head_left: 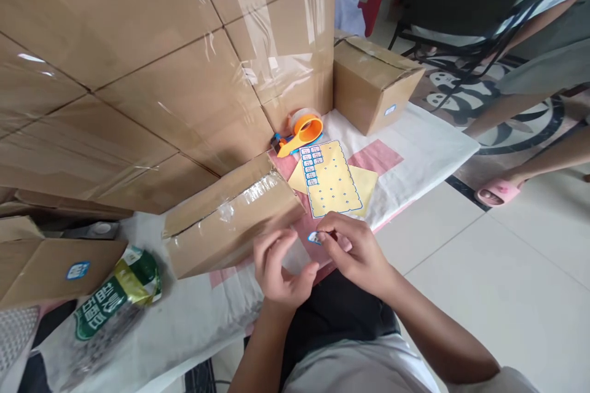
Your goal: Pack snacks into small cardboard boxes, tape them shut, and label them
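Note:
Between the thumb and forefinger of my right hand (pixel 353 252) is a small blue-edged sticker (pixel 315 237). My left hand (pixel 281 270) is just left of it, fingers curved and apart, with nothing held. Beyond both hands lies a yellow sticker sheet (pixel 332 187); some stickers remain in its left columns and the rest is bare backing. Another yellow sheet (pixel 369 187) shows from beneath it. A closed, taped cardboard box (pixel 235 221) sits to the left of the sheets, close to my left hand.
Taped cardboard boxes (pixel 184 86) form a tall wall behind. An orange tape dispenser (pixel 304 132) lies by its foot. A box with a blue-edged label (pixel 369 83) stands at the back right. A green snack bag (pixel 117 295) and an open box (pixel 55 264) are at left.

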`<move>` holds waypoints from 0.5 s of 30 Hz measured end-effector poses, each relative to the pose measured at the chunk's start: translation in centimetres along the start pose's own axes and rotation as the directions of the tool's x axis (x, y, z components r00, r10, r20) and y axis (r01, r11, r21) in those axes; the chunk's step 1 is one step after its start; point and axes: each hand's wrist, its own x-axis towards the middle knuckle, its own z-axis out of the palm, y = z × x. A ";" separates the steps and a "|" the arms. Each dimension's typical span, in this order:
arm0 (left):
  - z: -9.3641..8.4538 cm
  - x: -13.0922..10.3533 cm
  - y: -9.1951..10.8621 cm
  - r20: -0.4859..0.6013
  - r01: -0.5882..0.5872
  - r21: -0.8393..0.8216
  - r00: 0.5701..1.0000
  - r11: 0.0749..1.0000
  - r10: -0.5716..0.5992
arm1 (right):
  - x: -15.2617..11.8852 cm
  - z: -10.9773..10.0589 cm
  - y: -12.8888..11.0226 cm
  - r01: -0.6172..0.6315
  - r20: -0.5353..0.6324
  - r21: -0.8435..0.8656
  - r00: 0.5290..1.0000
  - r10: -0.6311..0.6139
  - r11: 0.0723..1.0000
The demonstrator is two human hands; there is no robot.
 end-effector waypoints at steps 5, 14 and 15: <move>0.0 0.3 0.4 0.103 0.089 -0.106 0.992 0.990 -0.078 | 0.2 -1.3 0.2 0.186 0.120 -0.180 0.979 -0.166 0.966; -1.7 0.5 0.3 0.081 0.131 0.077 0.987 0.988 -0.137 | 3.5 -2.9 2.2 0.119 0.196 0.004 0.974 -0.117 0.993; -2.8 1.0 0.0 0.103 0.162 0.121 0.979 0.979 -0.175 | 4.7 -3.6 3.0 0.140 0.233 -0.027 0.964 -0.130 0.990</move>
